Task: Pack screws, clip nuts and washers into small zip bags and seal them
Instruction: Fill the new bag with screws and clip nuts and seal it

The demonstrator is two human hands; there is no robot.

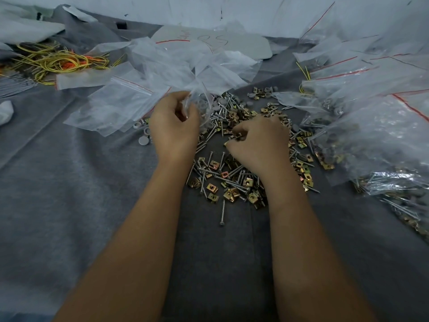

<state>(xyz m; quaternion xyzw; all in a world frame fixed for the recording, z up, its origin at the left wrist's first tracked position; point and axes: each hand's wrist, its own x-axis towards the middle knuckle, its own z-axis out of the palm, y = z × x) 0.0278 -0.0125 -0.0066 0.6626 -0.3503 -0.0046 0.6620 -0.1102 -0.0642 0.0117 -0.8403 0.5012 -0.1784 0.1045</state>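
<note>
Reaching in from the bottom of the frame, two bare forearms meet over a grey cloth (69,182) that covers the tabletop. At centre, the left hand (173,126) pinches the mouth of a small clear zip bag (197,98) between thumb and curled fingers, holding it just above the heap. Just right of it, the right hand (257,142) is curled low over the pile, its fingertips pinching a few small metal pieces; exactly which ones cannot be told. Beneath and around both hands lies a loose heap of silver screws (222,212), brass-coloured clip nuts (212,188) and grey washers (142,142), mixed together on the cloth. Empty zip bags (120,98) with red seal lines spread across the upper middle of the frame. Filled bags (371,135) are stacked along the right edge. At the upper left sits a tangle of yellow and orange wire ties (58,61).
</note>
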